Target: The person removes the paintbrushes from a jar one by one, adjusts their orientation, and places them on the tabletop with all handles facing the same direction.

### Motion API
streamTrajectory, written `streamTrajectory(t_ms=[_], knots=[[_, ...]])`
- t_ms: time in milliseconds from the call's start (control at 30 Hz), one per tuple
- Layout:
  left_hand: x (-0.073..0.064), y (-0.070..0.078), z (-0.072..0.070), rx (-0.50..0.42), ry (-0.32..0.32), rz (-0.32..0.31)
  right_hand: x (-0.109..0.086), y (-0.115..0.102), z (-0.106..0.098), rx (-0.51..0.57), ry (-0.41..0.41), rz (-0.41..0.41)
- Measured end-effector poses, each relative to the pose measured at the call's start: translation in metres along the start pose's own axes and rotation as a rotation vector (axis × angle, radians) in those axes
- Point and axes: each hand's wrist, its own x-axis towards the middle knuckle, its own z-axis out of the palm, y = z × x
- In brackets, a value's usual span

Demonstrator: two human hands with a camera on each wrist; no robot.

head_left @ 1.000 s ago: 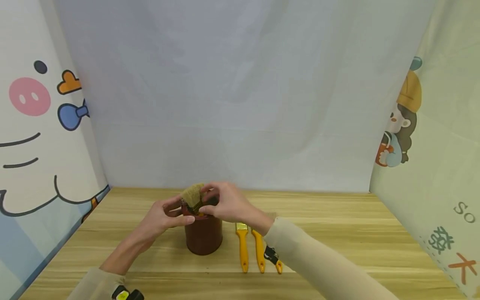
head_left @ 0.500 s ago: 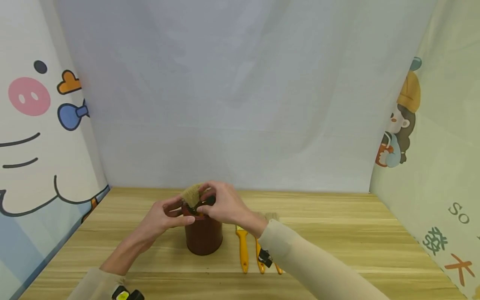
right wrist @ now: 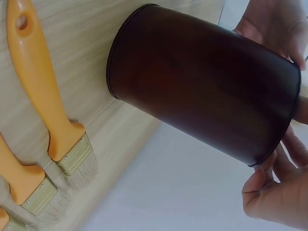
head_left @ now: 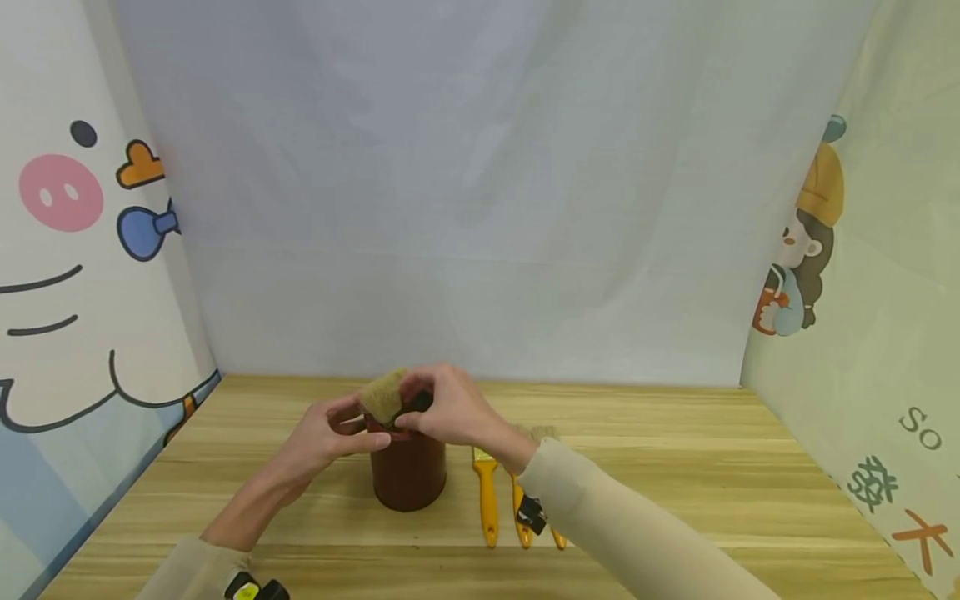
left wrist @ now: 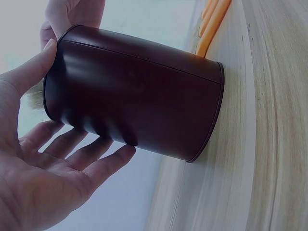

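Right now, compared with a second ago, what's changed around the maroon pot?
The paintbrush at the mouth of the maroon pot seems to have sunk or turned slightly; the orange below its bristles no longer shows. The right sleeve shifted slightly left, uncovering more of the rightmost brush. I see nothing newly grasped or released. The left hand, right hand, pot and table brushes stayed put.

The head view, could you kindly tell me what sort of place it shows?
Probably a staged tabletop booth, though the wider room is out of view: a light wood-grain table, a pale-grey cloth backdrop behind it, and a white cartoon-printed side panel.
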Motion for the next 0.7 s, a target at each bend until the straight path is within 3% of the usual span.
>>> streamTrajectory(t_ms=[433, 700], knots=[[-0.0002, -0.0002, -0.0008, 0.000, 0.011, -0.023, -0.0008, -0.0037, -0.0059, -0.022, -0.067, -0.034], [0.0005, -0.0013, -0.0024, 0.010, 0.019, -0.040, -0.0018, 0.0012, -0.0092, 0.024, -0.079, -0.074]])
